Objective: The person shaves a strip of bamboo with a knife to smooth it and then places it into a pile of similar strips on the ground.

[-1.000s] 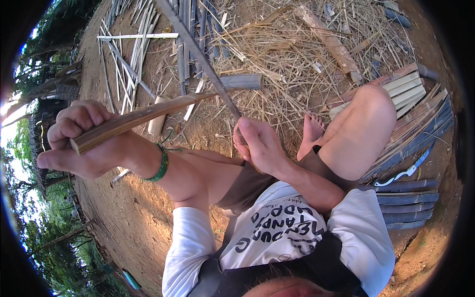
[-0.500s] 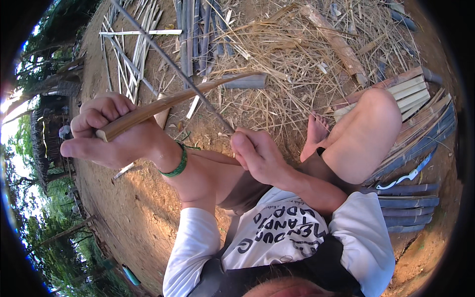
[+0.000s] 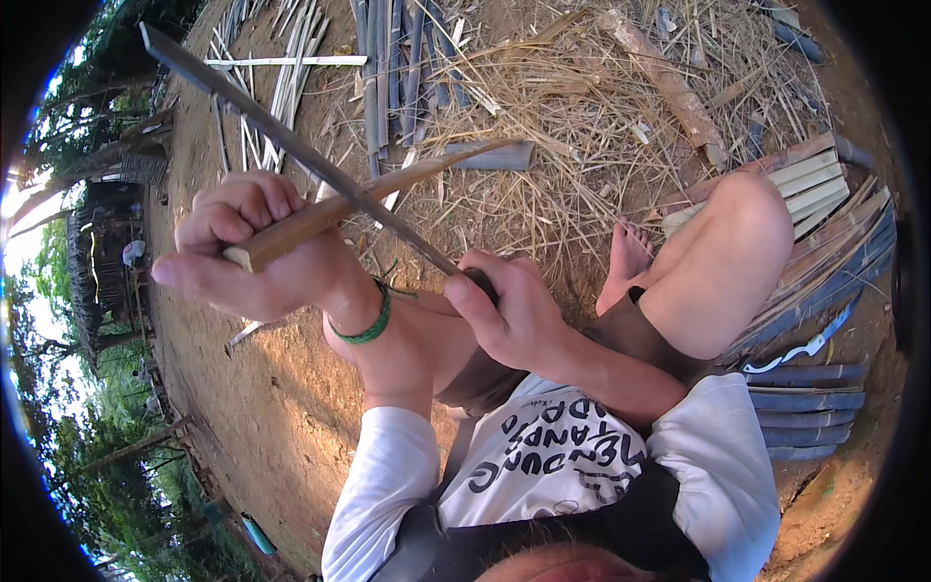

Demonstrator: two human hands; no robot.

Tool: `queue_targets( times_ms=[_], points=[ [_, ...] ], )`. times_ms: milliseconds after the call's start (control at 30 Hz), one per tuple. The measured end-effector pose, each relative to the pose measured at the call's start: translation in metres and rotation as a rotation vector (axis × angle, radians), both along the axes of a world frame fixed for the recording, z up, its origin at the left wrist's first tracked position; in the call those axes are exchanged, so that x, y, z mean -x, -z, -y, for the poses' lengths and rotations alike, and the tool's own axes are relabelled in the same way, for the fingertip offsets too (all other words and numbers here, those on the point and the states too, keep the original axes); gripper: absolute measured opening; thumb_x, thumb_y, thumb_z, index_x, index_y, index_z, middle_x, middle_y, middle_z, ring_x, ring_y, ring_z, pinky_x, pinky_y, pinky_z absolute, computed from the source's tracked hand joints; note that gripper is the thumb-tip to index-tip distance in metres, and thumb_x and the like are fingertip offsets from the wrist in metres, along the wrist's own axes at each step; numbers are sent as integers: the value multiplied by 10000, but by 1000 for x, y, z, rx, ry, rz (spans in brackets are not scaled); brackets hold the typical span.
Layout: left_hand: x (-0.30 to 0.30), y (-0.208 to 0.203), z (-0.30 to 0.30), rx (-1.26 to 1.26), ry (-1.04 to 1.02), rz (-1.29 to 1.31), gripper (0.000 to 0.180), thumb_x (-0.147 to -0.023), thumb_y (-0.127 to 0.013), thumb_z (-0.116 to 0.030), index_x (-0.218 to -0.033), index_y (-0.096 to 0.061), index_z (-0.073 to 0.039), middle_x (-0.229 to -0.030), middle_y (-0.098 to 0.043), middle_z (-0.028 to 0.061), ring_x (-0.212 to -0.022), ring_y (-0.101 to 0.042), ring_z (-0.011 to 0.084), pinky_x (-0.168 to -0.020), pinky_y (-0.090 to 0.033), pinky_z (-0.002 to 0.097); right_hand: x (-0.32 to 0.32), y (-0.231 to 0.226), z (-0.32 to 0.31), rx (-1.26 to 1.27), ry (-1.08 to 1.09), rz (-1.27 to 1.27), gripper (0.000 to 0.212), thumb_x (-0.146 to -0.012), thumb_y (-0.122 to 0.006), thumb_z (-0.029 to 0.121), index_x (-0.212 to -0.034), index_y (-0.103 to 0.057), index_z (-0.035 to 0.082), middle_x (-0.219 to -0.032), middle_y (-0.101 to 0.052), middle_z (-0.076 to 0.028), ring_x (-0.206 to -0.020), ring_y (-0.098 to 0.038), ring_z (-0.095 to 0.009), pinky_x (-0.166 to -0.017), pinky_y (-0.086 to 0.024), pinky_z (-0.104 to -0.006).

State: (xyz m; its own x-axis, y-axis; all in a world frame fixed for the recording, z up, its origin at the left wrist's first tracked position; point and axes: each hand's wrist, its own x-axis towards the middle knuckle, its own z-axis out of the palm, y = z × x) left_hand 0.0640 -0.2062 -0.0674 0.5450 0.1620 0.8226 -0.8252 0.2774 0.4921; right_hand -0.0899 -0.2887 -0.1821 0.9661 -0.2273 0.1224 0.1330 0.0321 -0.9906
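The left hand (image 3: 254, 257) holds a closed grip around the near end of a bamboo strip (image 3: 383, 189), which points away over the straw (image 3: 572, 107). The right hand (image 3: 504, 310) grips the handle of a long blade (image 3: 291, 145). The blade crosses over the strip, touching it just beyond the left hand.

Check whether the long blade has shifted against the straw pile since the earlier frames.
Yes. The long blade, gripped by the right hand, has swung its tip leftward, off the straw pile toward the pale split strips.
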Motion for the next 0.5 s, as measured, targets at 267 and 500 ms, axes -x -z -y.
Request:
queue_targets(
  times_ms=[267,500],
  points=[
    [14,-11,-8,-20,119,78,619,-1071,-186,-518,-652,-381,-106,-546,-392,46,-426,-376,124,-360,-316,234,8,-20,9,-2,-74,16,473,-993,-553,415,-755,-534,7,-572,-459,-118,-532,-472,-303,-764,-447,-434],
    [21,10,25,-154,-365,-58,607,-1068,-206,-526,-650,-368,-115,-538,-417,49,-422,-369,118,-366,-305,235,9,-33,16,-94,-104,71,468,-1009,-533,390,-744,-518,4,-565,-448,-100,-518,-464,-264,-710,-453,-394]
  ],
)
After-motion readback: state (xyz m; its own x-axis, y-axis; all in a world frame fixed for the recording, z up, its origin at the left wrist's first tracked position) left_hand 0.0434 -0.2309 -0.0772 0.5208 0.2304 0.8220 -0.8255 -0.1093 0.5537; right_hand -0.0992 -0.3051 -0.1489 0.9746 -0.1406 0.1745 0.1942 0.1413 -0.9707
